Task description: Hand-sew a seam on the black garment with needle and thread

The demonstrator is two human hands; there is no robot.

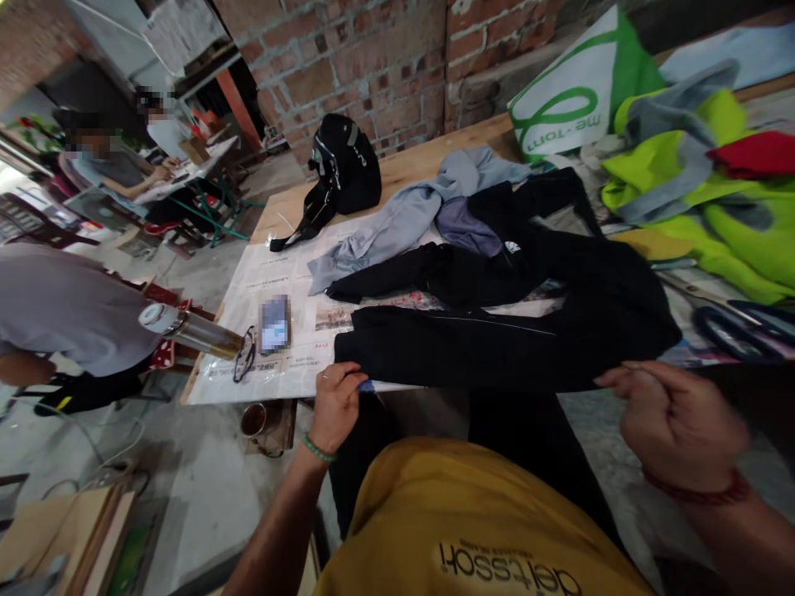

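Note:
Black trousers (460,348) lie spread along the near edge of the table, one leg stretched out to the left and the other folded behind it. My left hand (337,406) pinches the near corner of the left leg end. At the right, my right hand (680,422) has its thumb and finger closed on the near edge of the same cloth. A small white logo shows on the black fabric farther back. Behind the trousers lies a crumpled grey garment (397,219).
Newspaper under clear plastic (291,281) covers the table. On it are a phone (274,324), a bottle (192,329) and a black bag (348,165). Scissors (726,302), yellow-green clothes (745,215) and a green-white bag (577,91) are right. People sit left.

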